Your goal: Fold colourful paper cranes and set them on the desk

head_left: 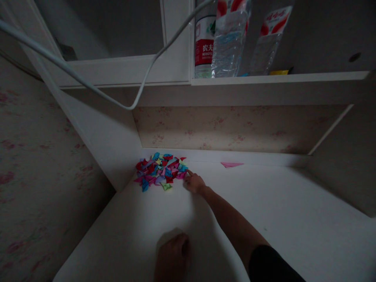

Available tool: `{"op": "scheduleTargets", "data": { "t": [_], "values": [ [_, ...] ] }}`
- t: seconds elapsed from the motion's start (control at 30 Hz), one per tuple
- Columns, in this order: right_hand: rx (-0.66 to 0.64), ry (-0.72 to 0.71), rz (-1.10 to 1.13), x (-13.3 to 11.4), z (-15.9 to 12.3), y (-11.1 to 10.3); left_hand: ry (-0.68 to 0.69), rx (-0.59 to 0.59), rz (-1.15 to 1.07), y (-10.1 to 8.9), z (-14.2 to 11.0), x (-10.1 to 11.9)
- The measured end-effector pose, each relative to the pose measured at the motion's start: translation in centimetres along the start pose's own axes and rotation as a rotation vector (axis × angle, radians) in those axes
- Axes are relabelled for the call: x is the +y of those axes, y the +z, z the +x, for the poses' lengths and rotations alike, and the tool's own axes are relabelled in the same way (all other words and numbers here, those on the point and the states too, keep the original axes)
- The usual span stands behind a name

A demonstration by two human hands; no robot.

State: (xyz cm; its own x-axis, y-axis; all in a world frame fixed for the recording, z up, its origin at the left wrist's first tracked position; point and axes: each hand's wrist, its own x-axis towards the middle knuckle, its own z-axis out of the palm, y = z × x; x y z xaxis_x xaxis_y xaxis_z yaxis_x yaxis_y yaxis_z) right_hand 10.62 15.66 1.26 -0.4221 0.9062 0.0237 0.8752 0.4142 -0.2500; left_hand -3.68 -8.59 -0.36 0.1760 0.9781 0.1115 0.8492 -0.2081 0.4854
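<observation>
R hand (194, 183) at R edge of pile of folded colored paper pcs (160, 171) on white desk (293, 219); pile sits approx. 9–10 o'clock from it; index finger out, others curled; can't tell if it grips anything; L hand (173, 256), approx. 7 o'clock from R, loosely curled low over desk, contents can't be seen; pink folded pc (231, 165) lies apart, approx. 2 o'clock from R hand.
</observation>
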Motion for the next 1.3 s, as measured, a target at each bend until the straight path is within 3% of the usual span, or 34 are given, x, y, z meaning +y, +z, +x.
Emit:
{"op": "scheduleTargets", "data": {
  "t": [0.33,0.67,1.0,1.3],
  "values": [
    [0.076,-0.004,-0.044,-1.2,-1.7,0.8,-0.023,-0.039,-0.002,-0.5,0.1,0.3],
    [0.003,-0.085,-0.07,-2.4,-0.4,0.7,-0.037,-0.041,0.049,-0.7,0.2,0.6],
    [0.054,-0.055,-0.074,-3.4,-4.8,1.4,-0.021,-0.016,0.131,-1.3,-0.3,1.6],
    [0.022,-0.092,-0.093,-5.2,-5.4,1.8,-0.028,-0.035,0.134,-1.3,-0.7,1.5]
  ]
}}
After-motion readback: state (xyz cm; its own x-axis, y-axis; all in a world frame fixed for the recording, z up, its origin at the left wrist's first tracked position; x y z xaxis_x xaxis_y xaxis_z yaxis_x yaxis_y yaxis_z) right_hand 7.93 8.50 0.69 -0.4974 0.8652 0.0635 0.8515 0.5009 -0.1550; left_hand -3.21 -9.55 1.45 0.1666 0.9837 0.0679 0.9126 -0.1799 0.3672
